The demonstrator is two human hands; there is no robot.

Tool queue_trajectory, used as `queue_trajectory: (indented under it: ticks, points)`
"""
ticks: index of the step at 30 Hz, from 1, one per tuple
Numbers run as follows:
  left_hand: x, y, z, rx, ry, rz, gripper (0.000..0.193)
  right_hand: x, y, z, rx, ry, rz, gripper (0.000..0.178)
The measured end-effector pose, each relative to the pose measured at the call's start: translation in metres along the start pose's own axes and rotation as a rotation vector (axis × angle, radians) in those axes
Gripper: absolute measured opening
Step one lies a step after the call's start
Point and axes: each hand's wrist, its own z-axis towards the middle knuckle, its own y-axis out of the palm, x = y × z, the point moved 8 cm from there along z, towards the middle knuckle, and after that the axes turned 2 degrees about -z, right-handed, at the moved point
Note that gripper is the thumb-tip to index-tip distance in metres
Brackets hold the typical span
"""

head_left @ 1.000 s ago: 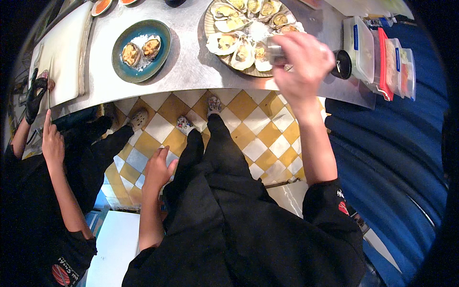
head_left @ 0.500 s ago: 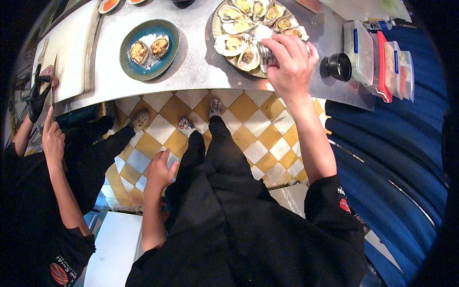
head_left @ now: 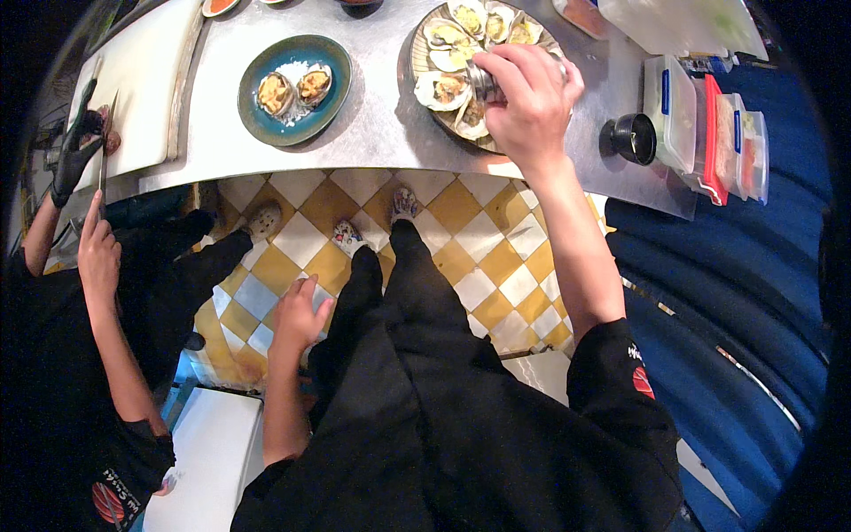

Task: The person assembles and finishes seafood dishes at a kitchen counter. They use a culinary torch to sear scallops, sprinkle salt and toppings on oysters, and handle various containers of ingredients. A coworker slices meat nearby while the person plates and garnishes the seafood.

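My right hand (head_left: 532, 111) grips a small metal shaker (head_left: 482, 82), tilted above a round ribbed plate (head_left: 549, 35). Several oysters in open shells (head_left: 448, 35) lie around that plate, topped with something yellowish, and one oyster with a browner topping (head_left: 442, 90) is close by the shaker. Part of the plate is hidden behind my fingers. Down by my side, away from the counter, my left hand (head_left: 301, 315) hangs with thumb and fingers apart, holding nothing.
A teal plate (head_left: 332, 115) bears two filled shells on white grains. A black cup (head_left: 632, 139) and lidded plastic containers (head_left: 669, 111) stand at the right. At the left, a co-worker's black-gloved hand (head_left: 71, 168) and bare hand (head_left: 97, 253) work with a knife (head_left: 105, 142) by a white cutting board (head_left: 146, 97).
My right hand has carried the shaker a little leftward over the oyster plate. The whole view has shifted slightly. My left hand stays hanging as before.
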Motion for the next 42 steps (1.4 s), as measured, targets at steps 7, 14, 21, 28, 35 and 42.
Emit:
queue_trajectory:
  ticks: [7,14,21,28,35,42]
  points:
    - [0.009,-0.006,0.005,0.031,0.004,-0.062,0.051,-0.002,0.000,0.001,0.001,-0.014,0.016,0.045]
    - [0.012,-0.009,0.005,0.062,0.022,-0.058,0.051,0.037,-0.014,0.027,0.191,0.119,0.090,0.047]
    - [0.013,-0.010,0.007,0.038,-0.021,-0.026,0.052,0.041,0.021,0.029,0.092,0.005,0.030,0.049]
    - [0.016,-0.009,0.008,0.042,-0.038,-0.030,0.052,0.037,0.028,0.033,-0.067,-0.004,-0.008,0.050]
    - [0.017,-0.012,0.011,0.059,-0.035,-0.042,0.052,0.037,0.035,0.053,0.060,0.015,0.011,0.044]
    - [0.013,-0.014,0.009,0.079,-0.072,-0.036,0.052,0.040,0.048,0.055,0.037,-0.010,0.009,0.045]
